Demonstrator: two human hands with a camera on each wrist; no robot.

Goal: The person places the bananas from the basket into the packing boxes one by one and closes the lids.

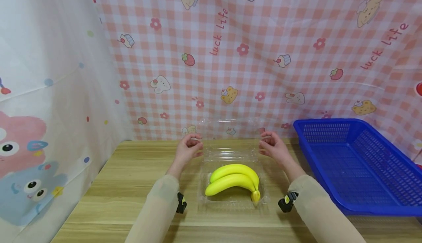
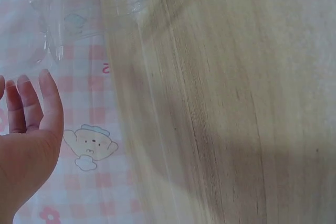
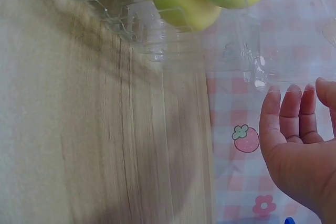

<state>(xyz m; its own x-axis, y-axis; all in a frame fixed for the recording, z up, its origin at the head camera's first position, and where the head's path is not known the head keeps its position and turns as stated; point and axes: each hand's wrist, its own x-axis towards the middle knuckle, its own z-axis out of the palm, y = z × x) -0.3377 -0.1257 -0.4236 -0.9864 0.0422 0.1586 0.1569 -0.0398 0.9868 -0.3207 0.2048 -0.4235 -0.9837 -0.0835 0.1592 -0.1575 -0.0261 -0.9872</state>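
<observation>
A clear plastic clamshell box (image 1: pixel 201 195) lies on the table with its transparent lid (image 1: pixel 230 135) raised at the back. Inside the box rests a bunch of yellow bananas (image 1: pixel 234 184), its stem end at the front right. My left hand (image 1: pixel 189 148) is beside the lid's left edge, fingers loosely bent; in the left wrist view, a gap shows between the fingertips (image 2: pixel 48 74) and the plastic. On the opposite side, my right hand (image 1: pixel 274 148) has its fingertips (image 3: pixel 294 88) right at the lid's edge. Thumb and fingers stand apart on both hands.
A blue plastic basket (image 1: pixel 316 173) stands on the table at the right, beyond my right forearm. Behind the wooden table (image 1: pixel 108 199) hangs a pink checked curtain (image 1: pixel 211 78), close to the lid. A white patterned curtain (image 1: pixel 66 100) hangs at the left.
</observation>
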